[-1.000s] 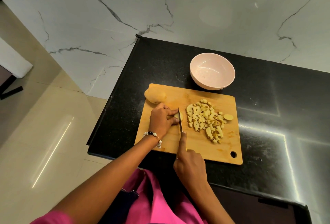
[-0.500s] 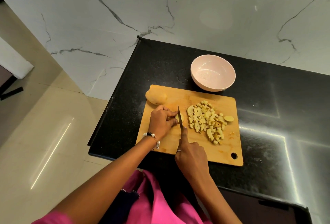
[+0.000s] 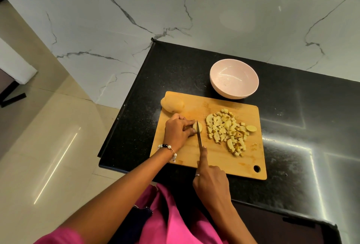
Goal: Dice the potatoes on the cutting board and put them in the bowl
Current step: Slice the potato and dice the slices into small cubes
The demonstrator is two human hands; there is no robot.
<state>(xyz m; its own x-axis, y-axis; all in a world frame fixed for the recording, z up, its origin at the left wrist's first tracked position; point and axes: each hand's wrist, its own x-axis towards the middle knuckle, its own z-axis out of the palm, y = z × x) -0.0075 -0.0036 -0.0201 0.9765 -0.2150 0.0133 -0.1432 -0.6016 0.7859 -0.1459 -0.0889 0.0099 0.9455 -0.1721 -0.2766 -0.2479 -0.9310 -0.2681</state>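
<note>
1. I note a whole unpeeled tan potato (image 3: 172, 104) at the far-left corner of the rectangular light wooden cutting board (image 3: 218, 158), which lies on the black speckled stone worktop (image 3: 311, 127).
2. The left hand (image 3: 178, 130), a pearl-and-black bead bracelet (image 3: 168, 149) on its wrist, has its fingers (image 3: 188, 122) curled down on a small pale potato piece (image 3: 197, 127), pinning it to the board.
3. The right hand (image 3: 211, 180) grips a thin steel-bladed knife (image 3: 199, 135), forefinger laid along the spine; the blade is set on the piece just beside the left fingertips. I cannot see the handle.
4. A heap of pale yellow potato dice (image 3: 227, 130) lies right of the blade.
5. The round pale pink bowl (image 3: 233, 78) stands beyond the board, holding no dice.
</note>
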